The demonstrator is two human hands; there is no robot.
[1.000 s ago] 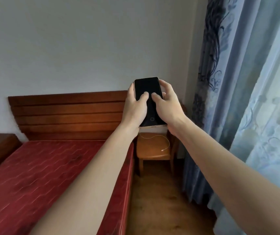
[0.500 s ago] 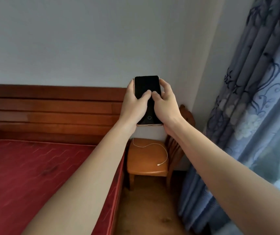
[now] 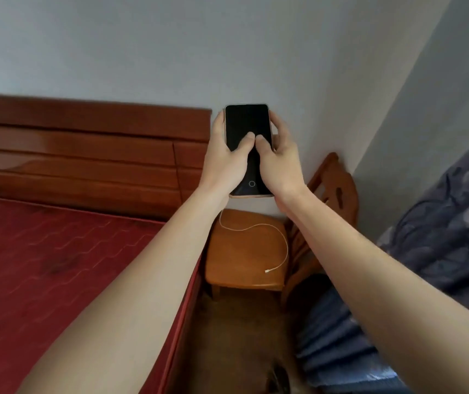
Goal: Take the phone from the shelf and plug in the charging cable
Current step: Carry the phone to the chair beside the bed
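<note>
A black phone point(image 3: 246, 120) with a dark screen is held upright in front of me, above the chair. My left hand point(image 3: 226, 163) grips its left edge and my right hand point(image 3: 280, 163) grips its right edge; both thumbs rest on the glass. A white charging cable point(image 3: 256, 227) lies loose across the seat of a wooden chair point(image 3: 241, 257) below the phone. Its free plug end point(image 3: 268, 271) rests near the seat's front right. The cable's other end is hidden behind my left forearm.
A bed with a red mattress point(image 3: 57, 265) and a wooden headboard point(image 3: 85, 155) fills the left. Blue patterned curtains point(image 3: 440, 251) hang on the right. A narrow strip of wooden floor point(image 3: 236, 336) runs between bed and curtains toward the chair in the corner.
The view has moved closer to the chair and tilted down; the chair and cable appear larger. Both hands keep the same hold on the phone.
</note>
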